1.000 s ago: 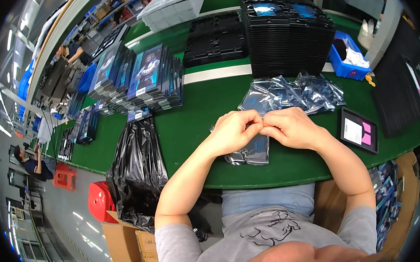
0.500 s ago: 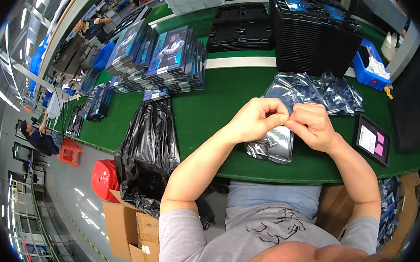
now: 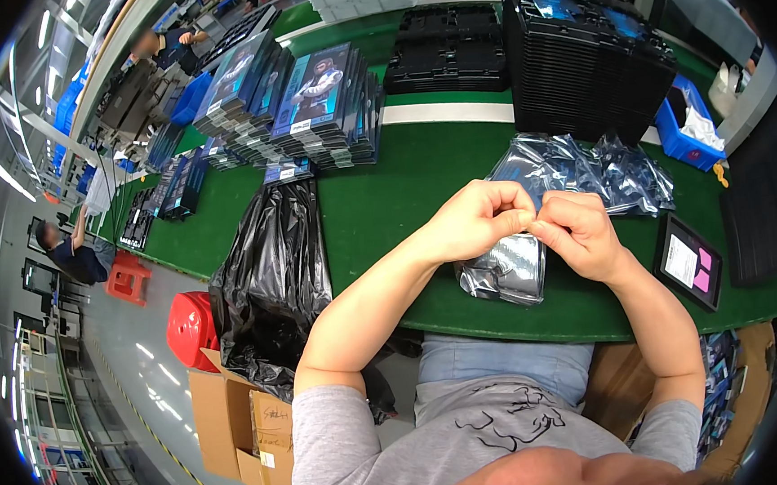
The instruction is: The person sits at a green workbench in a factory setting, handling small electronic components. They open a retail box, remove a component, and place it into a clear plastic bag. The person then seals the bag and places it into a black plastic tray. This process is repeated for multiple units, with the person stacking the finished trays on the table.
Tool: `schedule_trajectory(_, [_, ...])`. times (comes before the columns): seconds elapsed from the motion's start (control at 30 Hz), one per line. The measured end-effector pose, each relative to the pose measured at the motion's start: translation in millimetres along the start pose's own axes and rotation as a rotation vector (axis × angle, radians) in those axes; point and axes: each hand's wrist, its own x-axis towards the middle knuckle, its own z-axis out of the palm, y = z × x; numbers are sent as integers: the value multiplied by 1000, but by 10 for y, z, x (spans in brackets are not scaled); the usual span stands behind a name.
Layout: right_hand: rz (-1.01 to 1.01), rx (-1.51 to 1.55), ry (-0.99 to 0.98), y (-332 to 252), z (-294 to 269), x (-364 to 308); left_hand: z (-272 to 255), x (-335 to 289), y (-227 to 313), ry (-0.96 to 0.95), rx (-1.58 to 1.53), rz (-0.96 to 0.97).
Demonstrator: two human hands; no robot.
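Observation:
My left hand (image 3: 484, 221) and my right hand (image 3: 579, 235) meet over the near part of the green table. Thumb and forefinger of each are pinched together, the fingertips almost touching. Both grip the upper edge of a shiny, silvery plastic bag (image 3: 518, 265), which lies below them near the table's front edge. The bag looks flat and reflects light; what it holds cannot be made out, and my left hand covers part of it. Just beyond my hands lies a heap of similar shiny plastic bags (image 3: 550, 164) with a bluish sheen.
A tall stack of black trays (image 3: 588, 71) stands behind the heap, with a blue bin (image 3: 688, 122) beside it. Right of my hands sits a small black tray (image 3: 689, 262) with white and pink labels. Stacked printed boxes (image 3: 320, 94) and a black plastic sack (image 3: 272, 251) are leftward.
My hands stay pinched at nearly the same place. The bag below them has tilted slightly and catches the light differently.

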Motion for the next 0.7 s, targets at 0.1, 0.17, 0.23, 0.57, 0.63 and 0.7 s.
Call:
schedule_trajectory(0.1, [-121, -156, 14, -37, -2, 34, 10, -7, 10, 7, 0, -9])
schedule_trajectory(0.17, [-190, -227, 24, -40, -2, 39, 20, -9, 29, 6, 0, -17])
schedule_trajectory(0.23, [-241, -277, 32, -36, -2, 33, 20, -9, 45, 0, -3, -30])
schedule_trajectory(0.57, [-446, -472, -22, -164, -52, 65, 32, 30, -70, 24, -121, -179])
schedule_trajectory(0.63, [-384, -484, -27, -92, -67, 29, -18, 32, -89, 44, -77, -188])
schedule_trajectory(0.7, [-353, -536, -4, -27, -76, -13, 5, 68, -46, 126, 180, -154])
